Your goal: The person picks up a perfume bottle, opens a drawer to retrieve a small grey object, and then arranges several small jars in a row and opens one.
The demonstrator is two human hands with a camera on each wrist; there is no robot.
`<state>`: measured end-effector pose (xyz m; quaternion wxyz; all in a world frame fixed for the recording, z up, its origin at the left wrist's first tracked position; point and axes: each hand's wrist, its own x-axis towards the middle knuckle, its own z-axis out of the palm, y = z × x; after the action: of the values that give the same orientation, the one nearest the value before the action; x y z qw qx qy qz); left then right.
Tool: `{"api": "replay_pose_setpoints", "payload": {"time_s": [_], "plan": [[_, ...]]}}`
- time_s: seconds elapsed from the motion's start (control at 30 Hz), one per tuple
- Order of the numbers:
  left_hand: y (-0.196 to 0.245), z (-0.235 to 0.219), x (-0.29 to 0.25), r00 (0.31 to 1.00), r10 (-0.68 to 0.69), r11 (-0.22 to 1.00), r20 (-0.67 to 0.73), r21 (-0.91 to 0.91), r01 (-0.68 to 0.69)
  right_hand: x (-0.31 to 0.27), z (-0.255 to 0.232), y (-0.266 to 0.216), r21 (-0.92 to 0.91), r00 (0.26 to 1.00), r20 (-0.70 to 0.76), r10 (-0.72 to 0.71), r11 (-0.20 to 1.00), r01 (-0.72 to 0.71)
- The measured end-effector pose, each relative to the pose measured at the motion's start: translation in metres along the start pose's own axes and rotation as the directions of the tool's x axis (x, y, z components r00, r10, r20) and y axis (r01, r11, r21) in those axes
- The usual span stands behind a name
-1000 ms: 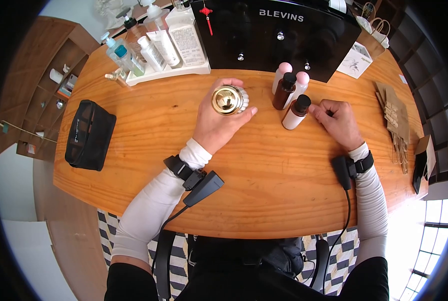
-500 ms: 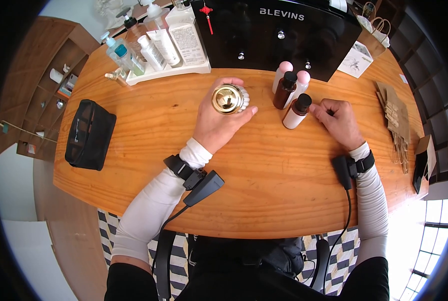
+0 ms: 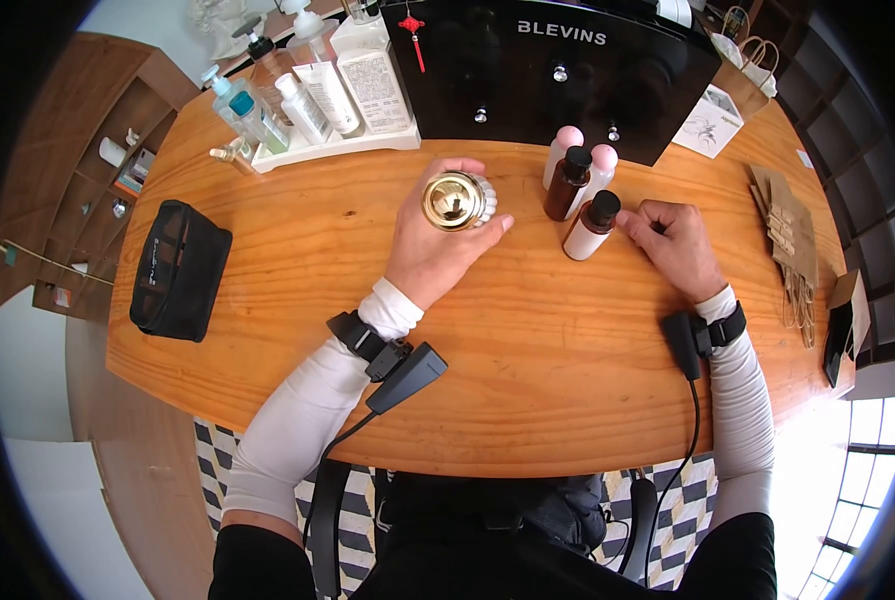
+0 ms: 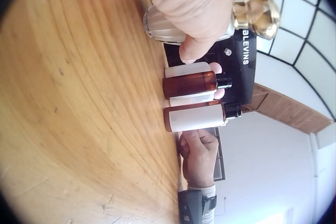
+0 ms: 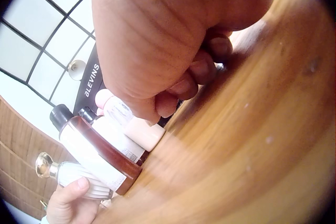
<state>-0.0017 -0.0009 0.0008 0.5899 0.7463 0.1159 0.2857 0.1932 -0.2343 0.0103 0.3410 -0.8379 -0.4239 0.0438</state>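
My left hand [image 3: 435, 235] is wrapped around a ribbed clear bottle [image 4: 164, 25] with a gold cap [image 3: 453, 200], which stands upright on the table. My right hand [image 3: 679, 245] rests on the table with its fingers curled in and nothing seen in them. Just left of its thumb is a brown bottle [image 3: 587, 238] with a white label and black cap; whether they touch, I cannot tell. Behind that stand a second brown bottle [image 3: 567, 186] and two pink-capped bottles [image 3: 554, 160], close together. In the right wrist view the curled fingers [image 5: 184, 86] hang beside the bottles.
A black case [image 3: 180, 270] lies at the left. At the back are a white tray [image 3: 337, 146] of toiletries, a black cabinet [image 3: 527, 85] and a white box [image 3: 708, 121]. Folded paper bags [image 3: 789, 225] lie at the right, near an open brown box [image 3: 847, 310].
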Motion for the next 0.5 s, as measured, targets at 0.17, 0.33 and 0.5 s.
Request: {"api": "replay_pose_setpoints", "payload": {"time_s": [0.17,0.33,0.5], "plan": [[0.001,-0.0008,-0.0007,1.0,-0.02,1.0,0.005,0.009,0.02,0.0002,0.002,0.0031,0.002,1.0,0.003,0.006,1.0,-0.006],[0.0,-0.0006,-0.0001,1.0,-0.014,1.0,0.008,-0.004,0.014,-0.0001,0.0014,0.0017,0.034,1.0,0.009,0.011,0.999,-0.011],[0.001,-0.0003,-0.0005,1.0,-0.011,1.0,0.009,0.001,0.011,-0.0005,0.0009,0.0015,0.02,1.0,0.007,0.01,1.0,-0.01]]}}
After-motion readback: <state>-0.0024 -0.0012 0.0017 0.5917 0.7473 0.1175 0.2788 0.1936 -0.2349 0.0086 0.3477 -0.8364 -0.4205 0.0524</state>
